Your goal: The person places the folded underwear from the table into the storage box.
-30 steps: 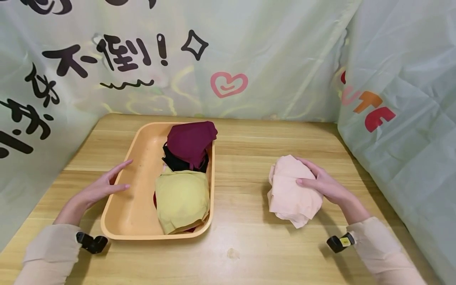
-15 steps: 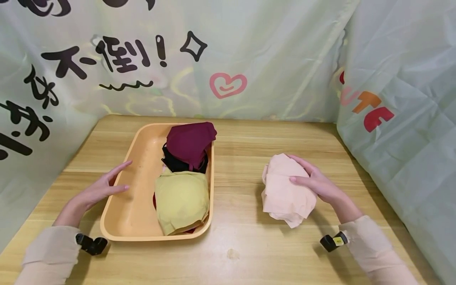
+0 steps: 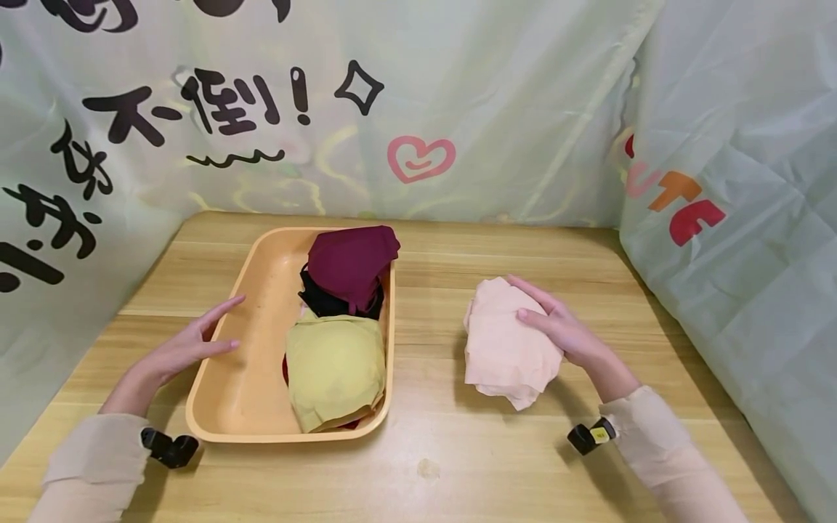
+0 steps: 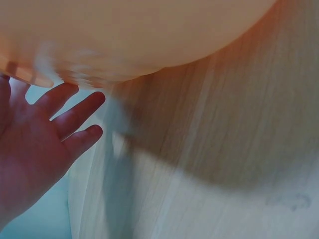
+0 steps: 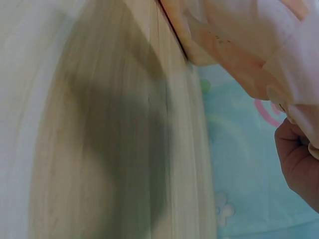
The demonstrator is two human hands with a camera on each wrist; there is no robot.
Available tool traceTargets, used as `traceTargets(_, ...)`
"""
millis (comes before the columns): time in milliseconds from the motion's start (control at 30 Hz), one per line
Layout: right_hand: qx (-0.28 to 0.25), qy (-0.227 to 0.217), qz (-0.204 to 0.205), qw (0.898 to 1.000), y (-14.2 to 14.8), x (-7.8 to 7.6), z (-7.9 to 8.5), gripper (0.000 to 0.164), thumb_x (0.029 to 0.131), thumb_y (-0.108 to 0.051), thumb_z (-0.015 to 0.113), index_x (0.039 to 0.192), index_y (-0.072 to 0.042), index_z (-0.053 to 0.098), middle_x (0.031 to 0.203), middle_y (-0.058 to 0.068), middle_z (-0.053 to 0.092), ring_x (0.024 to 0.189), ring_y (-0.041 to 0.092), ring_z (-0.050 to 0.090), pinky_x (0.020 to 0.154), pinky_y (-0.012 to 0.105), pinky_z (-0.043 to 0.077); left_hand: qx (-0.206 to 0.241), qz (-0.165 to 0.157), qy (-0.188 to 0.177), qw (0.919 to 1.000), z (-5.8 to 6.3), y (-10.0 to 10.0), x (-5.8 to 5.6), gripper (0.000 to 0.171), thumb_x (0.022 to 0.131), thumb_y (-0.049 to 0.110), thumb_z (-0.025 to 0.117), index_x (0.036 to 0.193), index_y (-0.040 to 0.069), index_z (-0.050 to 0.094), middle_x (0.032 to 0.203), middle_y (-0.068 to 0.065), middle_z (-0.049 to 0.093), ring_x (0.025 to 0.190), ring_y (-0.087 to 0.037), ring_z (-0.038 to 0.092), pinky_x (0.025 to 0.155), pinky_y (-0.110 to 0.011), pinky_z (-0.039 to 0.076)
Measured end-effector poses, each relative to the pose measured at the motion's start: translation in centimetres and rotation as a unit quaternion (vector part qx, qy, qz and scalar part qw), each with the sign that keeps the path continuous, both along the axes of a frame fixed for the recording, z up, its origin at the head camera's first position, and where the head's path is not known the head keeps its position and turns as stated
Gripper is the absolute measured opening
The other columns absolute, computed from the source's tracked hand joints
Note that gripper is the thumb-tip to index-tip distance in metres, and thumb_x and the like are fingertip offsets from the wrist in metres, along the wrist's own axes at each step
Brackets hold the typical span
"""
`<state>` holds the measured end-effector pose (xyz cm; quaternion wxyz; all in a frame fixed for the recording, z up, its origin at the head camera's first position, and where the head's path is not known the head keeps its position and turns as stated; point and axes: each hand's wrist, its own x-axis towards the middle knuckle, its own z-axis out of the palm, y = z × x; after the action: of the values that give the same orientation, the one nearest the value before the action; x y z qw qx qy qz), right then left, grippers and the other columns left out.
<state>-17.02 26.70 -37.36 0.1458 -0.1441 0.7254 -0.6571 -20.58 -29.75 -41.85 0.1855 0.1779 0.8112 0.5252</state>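
Note:
My right hand (image 3: 559,323) holds a folded pale pink bra (image 3: 506,349) above the table, right of the tray, thumb on top and other fingers mostly hidden behind it. In the right wrist view the pink fabric (image 5: 249,40) hangs over the wood, with small print on it. At the left side of the peach plastic tray (image 3: 238,378) rests my left hand (image 3: 189,345), thumb reaching over the rim. Its fingers (image 4: 75,117) appear straight and spread beside the tray's outer wall in the left wrist view. Inside the tray lie a yellow bra (image 3: 336,370) and a maroon one (image 3: 353,265).
Black fabric (image 3: 323,298) shows under the maroon bra, and a bit of red shows under the yellow one. The tray's left half shows bare floor. Printed cloth sheets (image 3: 510,109) stand along the back and sides of the wooden table (image 3: 418,450).
My right hand has moved left toward the tray, carrying the pink bra. The left hand and the tray have stayed in place.

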Motion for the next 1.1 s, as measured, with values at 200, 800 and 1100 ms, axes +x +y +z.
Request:
traceTargets(200, -0.008, -0.014, 0.008, 1.000, -1.7, -0.8, 0.1, 0.054, 0.095, -0.012, 0.047, 0.145, -0.012, 0.025, 0.128, -0.001, 0.044, 0.084, 0.017, 0.063, 0.064, 0.034, 0.053, -0.001, 0.000, 0.002, 1.0000, 0.0, 0.0, -0.1, 0.073, 0.088, 0.006, 0.055, 0.146, 0.008, 0.011, 0.150, -0.023, -0.006, 0.131, -0.042, -0.016, 0.095, -0.068, -0.003)
traceTargets(800, -0.048, -0.007, -0.001, 0.999, -7.7, -2.5, 0.6, 0.048, 0.089, -0.008, 0.053, 0.135, -0.007, 0.040, 0.120, 0.011, 0.047, 0.080, 0.018, 0.063, 0.063, 0.035, 0.053, 0.003, -0.001, 0.007, 1.0000, -0.2, 0.0, 0.0, 0.073, 0.088, 0.006, 0.055, 0.147, 0.010, 0.012, 0.150, -0.023, -0.005, 0.132, -0.041, -0.015, 0.096, -0.067, -0.004)
traceTargets(1100, -0.077, 0.006, 0.008, 0.997, -10.2, -3.1, 0.5, 0.050, 0.087, -0.004, 0.051, 0.135, 0.000, 0.037, 0.116, 0.008, 0.050, 0.084, 0.015, 0.061, 0.065, 0.032, 0.053, 0.008, -0.003, 0.009, 0.9999, 0.0, 0.1, 0.1, 0.074, 0.088, 0.005, 0.055, 0.147, 0.008, 0.011, 0.150, -0.023, -0.005, 0.131, -0.042, -0.015, 0.096, -0.068, -0.004)
